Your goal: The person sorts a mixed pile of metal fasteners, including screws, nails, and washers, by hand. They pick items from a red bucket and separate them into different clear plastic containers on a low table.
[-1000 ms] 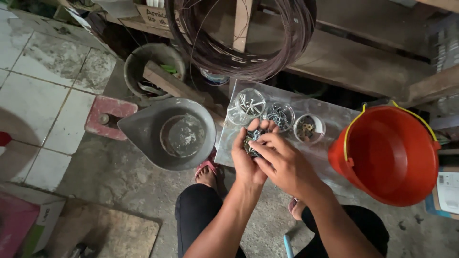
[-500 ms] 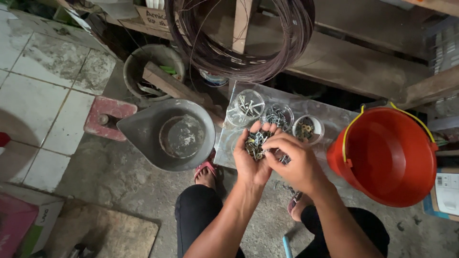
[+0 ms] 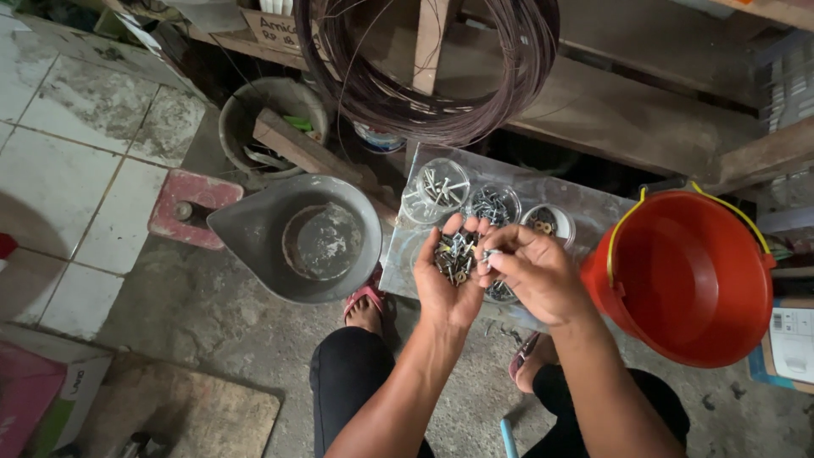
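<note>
We see the left hand [image 3: 449, 280] held palm up and cupped, its grip loosely open under a heap of mixed screws [image 3: 454, 256] and small fittings. The pieces lie every way, so the heap has no single heading; a few pale shanks run roughly from 6 toward 12 o'clock. The right hand [image 3: 530, 276] sits at 3 o'clock of the heap, its grip pinched shut on one small screw [image 3: 489, 253] at the fingertips; we cannot tell which way that screw points.

Under the hands lies a shiny metal sheet [image 3: 585, 208] serving as a worktop, set on a rough concrete floor [image 3: 212, 331]. On it, at 12 o'clock from the hands, stand three clear round tubs [image 3: 441, 182] of fasteners in a row. A grey basin [image 3: 305, 237] is at 9 o'clock, an orange bucket [image 3: 687, 276] with a yellow handle at 3 o'clock, and a coil of dark wire [image 3: 424, 76] hangs at 12 o'clock before wooden shelving. White tiles run off at 10 o'clock.

Half a second ago the right hand was lower, over the sheet; it has since risen and moved up beside the palm.
</note>
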